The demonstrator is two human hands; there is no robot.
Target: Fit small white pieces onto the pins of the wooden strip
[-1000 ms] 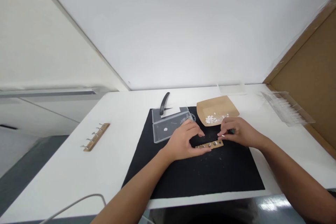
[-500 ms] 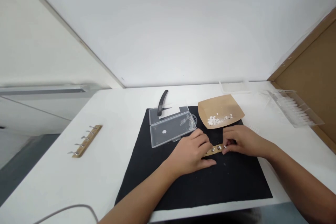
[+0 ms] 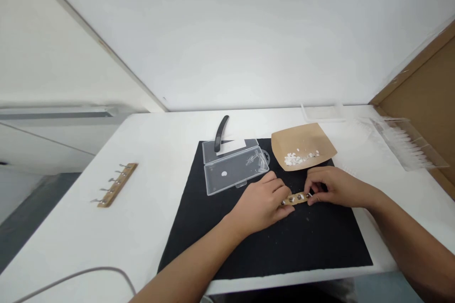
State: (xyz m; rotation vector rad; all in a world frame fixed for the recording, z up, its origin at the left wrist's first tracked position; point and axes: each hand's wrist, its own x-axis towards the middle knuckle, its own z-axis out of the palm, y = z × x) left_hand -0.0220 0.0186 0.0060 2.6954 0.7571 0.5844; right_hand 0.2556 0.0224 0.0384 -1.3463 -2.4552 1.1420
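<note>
A narrow wooden strip (image 3: 295,199) with several small metal pieces and white bits on top lies low over the black mat (image 3: 270,251). My left hand (image 3: 261,203) grips its left end between thumb and fingers. At the other end, my right hand (image 3: 329,188) is closed in a pinch over the last metal piece (image 3: 308,195). What those fingertips hold is too small to make out. Just behind the hands stands a brown paper tray (image 3: 307,135) with small white pieces (image 3: 296,157) inside.
An open clear plastic case (image 3: 236,177) holds several clear slivers and a white dot. A dark curved handle (image 3: 221,133) lies across its lid. Another wooden strip (image 3: 119,184) with metal stems sits at left. Clear boxes (image 3: 408,144) stand at right; a cable (image 3: 88,270) runs in front.
My left thumb has drawn in against the strip, and more of the strip's left part shows. My right fingers stay pinched at its right end. The view has shifted slightly.
</note>
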